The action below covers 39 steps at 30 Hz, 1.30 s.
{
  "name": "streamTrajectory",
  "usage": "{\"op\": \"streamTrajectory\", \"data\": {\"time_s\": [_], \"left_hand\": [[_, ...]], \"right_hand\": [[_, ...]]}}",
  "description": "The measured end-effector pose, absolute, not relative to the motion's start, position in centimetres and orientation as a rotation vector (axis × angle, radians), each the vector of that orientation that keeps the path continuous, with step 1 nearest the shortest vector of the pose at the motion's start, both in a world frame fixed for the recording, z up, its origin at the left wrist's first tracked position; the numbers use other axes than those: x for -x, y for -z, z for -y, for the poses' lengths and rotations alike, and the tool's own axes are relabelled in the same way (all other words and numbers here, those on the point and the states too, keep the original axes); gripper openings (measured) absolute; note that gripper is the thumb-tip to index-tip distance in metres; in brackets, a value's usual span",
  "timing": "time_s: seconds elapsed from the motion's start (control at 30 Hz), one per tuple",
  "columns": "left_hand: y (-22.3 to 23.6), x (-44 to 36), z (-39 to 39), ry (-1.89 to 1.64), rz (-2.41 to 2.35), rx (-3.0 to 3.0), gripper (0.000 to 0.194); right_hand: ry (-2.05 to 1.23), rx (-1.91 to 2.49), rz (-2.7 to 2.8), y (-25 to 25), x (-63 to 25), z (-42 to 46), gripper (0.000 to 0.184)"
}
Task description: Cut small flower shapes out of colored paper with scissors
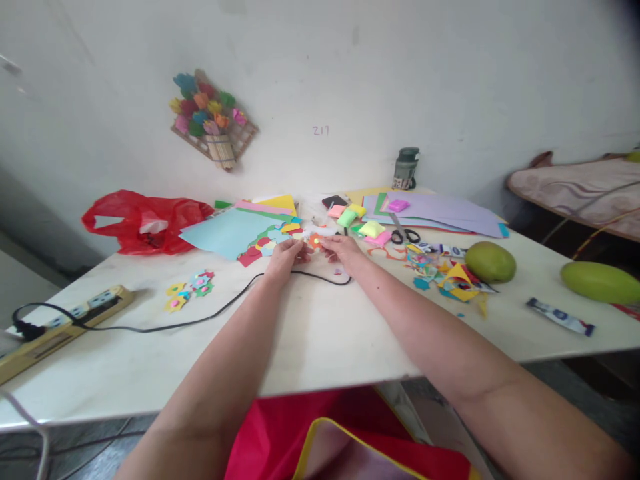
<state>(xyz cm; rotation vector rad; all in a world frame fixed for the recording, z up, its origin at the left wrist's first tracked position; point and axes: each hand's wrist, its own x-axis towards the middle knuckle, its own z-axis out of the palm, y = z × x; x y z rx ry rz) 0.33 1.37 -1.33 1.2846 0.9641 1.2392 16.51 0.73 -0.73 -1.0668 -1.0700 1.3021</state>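
Between my two hands is a small orange paper flower [315, 241] with a yellow centre. My right hand [343, 249] pinches its right edge between thumb and fingers. On the other side, my left hand [291, 257] has its fingers curled closed, with the tips at the flower's left edge; the exact contact is small and partly hidden. Just left of my left hand lie cut paper shapes [257, 250] in red, yellow and green. Several finished-looking paper flowers [203, 283] with round centres rest farther left. A black cable [235, 310] passes below my hands.
Scissors [405, 235], soft clay packets [373, 230], paper scraps [453, 280] and a green mango [490, 261] are on the right. Coloured sheets [225, 230], a red plastic bag [145, 227] and a power strip [65, 333] are left. A bottle [406, 168] stands by the wall.
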Motion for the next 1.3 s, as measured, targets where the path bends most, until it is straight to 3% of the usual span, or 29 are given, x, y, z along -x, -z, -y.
{"op": "streamTrajectory", "data": {"time_s": [0.33,0.77,1.3], "left_hand": [[0.6,-0.8,-0.4,-1.090,-0.951,-1.366,0.042],[0.6,-0.1,-0.6,-0.976,-0.903,-1.391,0.030],[0.9,-0.4,-0.9,-1.055,-0.934,-1.348,0.031]], "right_hand": [[-1.312,1.056,1.054,1.1,-16.1,-0.8,0.018],[-1.419,1.020,1.219,0.0,-17.4,-0.4,0.005],[-1.397,1.087,1.218,0.1,-17.0,-0.2,0.011]]}}
